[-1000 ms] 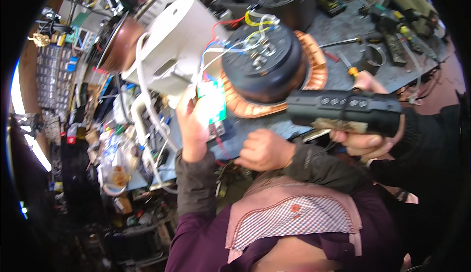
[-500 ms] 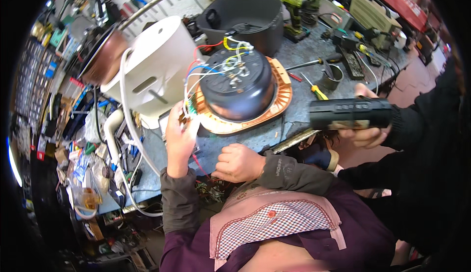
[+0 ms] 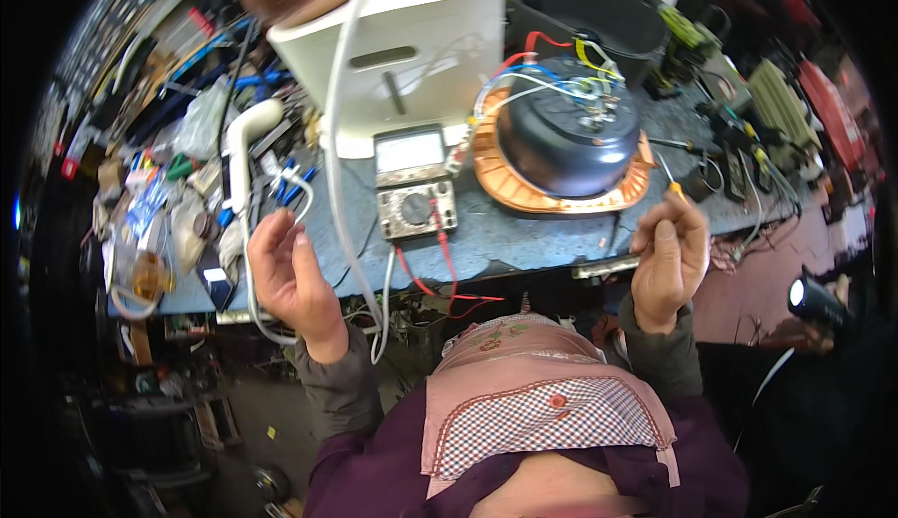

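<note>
My left hand [image 3: 297, 280] is raised over the front edge of the bench, fingers loosely bent with the thumb apart, holding nothing. Similarly raised on the right, my right hand [image 3: 670, 261] has loosely curled fingers and looks to hold nothing. Its fingertips overlap the view of an orange-handled screwdriver [image 3: 675, 188] on the bench; I cannot tell whether they touch. Between the hands lies a multimeter [image 3: 416, 209] with red leads. Behind it to the right is an upturned dark rounded appliance part [image 3: 561, 144] on an orange ribbed base [image 3: 561, 202], with coloured wires on top.
A white appliance housing [image 3: 421, 60] stands behind the multimeter, a pale hose [image 3: 339, 144] hanging before it. A black tub [image 3: 580, 18] and a green drill [image 3: 681, 46] are farther back. Clutter covers the left. At right, another person holds a lit flashlight [image 3: 812, 301].
My left hand has left the wires beside the base and moved left. My right hand has moved right, its fist loosened. The view shifted left, and the other person's flashlight has drawn back.
</note>
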A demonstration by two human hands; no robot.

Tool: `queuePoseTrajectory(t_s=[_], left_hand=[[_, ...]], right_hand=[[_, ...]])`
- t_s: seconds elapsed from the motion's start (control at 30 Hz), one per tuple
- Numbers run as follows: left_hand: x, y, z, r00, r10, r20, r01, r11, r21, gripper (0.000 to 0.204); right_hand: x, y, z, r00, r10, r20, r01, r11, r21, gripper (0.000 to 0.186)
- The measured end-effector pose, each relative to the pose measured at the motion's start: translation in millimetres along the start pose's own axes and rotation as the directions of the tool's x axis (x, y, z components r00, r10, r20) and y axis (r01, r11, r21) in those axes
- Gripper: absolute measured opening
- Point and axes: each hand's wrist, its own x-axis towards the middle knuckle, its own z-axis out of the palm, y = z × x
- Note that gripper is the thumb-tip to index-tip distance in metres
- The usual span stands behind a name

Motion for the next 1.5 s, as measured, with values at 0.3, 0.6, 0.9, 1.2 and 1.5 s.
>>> queuePoseTrajectory(t_s=[0.3,0.6,0.9,1.2,1.5], left_hand=[[12.4,-31.2,-66.1,0.968,-0.203,-0.145,0.191,0.978,-0.089,0.024],[-4.0,-56.7,-89.7,0.938,-0.338,-0.076,0.334,0.94,-0.063,0.023],[37.1,-69.7,-52.1,0.912,-0.39,0.127,0.355,0.906,0.23,0.027],[185.5,-224.9,34.1,0.783,-0.543,0.303,-0.034,0.45,0.892,0.037],[210.8,-240.8,47.0,0.653,-0.642,0.401,-0.114,0.44,0.89,0.046]], right_hand=[[-88.9,44.2,-19.9,0.923,0.385,-0.022,-0.373,0.877,-0.304,0.019],[-85.7,52.0,-32.9,0.931,0.364,0.026,-0.326,0.862,-0.389,0.026],[-3.7,25.0,-48.4,0.934,0.125,-0.334,-0.197,0.962,-0.19,0.036],[-92.4,8.2,44.7,0.825,0.429,0.367,-0.273,0.872,-0.405,0.017],[-117.7,2.8,6.1,0.758,0.587,0.286,-0.453,0.788,-0.417,0.019]])
